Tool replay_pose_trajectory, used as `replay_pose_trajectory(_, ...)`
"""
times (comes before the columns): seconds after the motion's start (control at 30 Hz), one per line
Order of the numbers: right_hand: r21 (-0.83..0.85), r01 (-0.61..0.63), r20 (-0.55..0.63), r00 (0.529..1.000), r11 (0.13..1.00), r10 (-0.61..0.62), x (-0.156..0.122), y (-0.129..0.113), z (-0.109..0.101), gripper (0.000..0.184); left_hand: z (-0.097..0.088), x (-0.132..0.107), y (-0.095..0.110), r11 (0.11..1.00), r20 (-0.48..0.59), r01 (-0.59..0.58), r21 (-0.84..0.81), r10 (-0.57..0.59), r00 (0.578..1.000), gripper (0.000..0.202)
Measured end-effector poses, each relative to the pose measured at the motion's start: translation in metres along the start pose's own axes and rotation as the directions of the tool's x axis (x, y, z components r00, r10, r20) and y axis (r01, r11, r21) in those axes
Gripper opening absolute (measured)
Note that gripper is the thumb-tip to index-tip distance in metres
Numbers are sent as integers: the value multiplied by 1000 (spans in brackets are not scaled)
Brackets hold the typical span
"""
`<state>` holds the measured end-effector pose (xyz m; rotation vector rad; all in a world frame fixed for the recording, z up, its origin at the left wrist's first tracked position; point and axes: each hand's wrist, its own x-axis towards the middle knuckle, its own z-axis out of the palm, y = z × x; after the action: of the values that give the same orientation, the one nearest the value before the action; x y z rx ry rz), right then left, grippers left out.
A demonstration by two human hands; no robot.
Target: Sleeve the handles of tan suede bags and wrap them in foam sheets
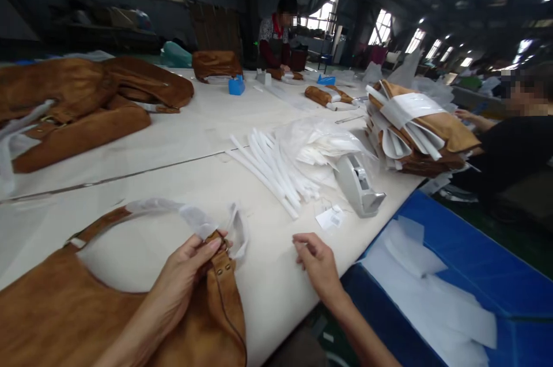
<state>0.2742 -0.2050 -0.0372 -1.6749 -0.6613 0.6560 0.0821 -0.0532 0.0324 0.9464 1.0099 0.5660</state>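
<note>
A brown suede-like handbag (38, 309) lies at the near left of the table, its strap curving up, partly wrapped in white tissue (190, 214). My left hand (184, 269) is closed on the strap where it meets the bag's right side, beside a metal ring and two rivets. My right hand (319, 266) hovers right of the bag over the table edge, fingers curled together; whatever is between the fingertips, if anything, cannot be made out. Just beyond it are a white tag (330, 217) and a grey tape dispenser (358, 185).
White foam rods (272, 171) and a plastic bag (319, 142) lie mid-table. Wrapped brown bags (449, 131) are stacked at right; more handbags (73, 90) lie at left. A blue bin (432, 223) holds white sheets. One person (274, 38) stands opposite, another (514, 148) at right.
</note>
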Motion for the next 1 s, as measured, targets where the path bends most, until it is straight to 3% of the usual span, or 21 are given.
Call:
replay_pose_trajectory(0.1,-293,63,-218,967,954,-131,19,-1,-58,31,-4,3,-9,997,5,69,-45,-69,998,56)
replay_pose_trajectory(0.2,-481,69,-271,937,874,-222,42,-7,-92,32,-5,5,-14,999,-15,42,-22,-42,999,54)
replay_pose_trajectory(0.43,-530,58,-230,950,846,-209,85,-14,-93,17,-8,5,-13,1000,43,-30,8,30,999,51)
replay_pose_trajectory(0.63,-365,98,-36,992,926,-120,88,-51,-107,31,-10,-1,-10,991,80,-21,-134,31,996,49)
replay_pose_trajectory(0.8,-89,39,190,982,995,-21,82,-91,-88,35,-10,-4,-8,969,144,15,-247,21,989,43)
replay_pose_trajectory(0.9,-41,-6,311,950,999,19,85,-104,-54,37,-13,-6,-9,951,187,20,-308,40,982,37)
replay_pose_trajectory(1.0,-107,-11,488,871,994,63,83,-109,-11,32,-16,-7,-9,938,209,7,-348,70,975,32)
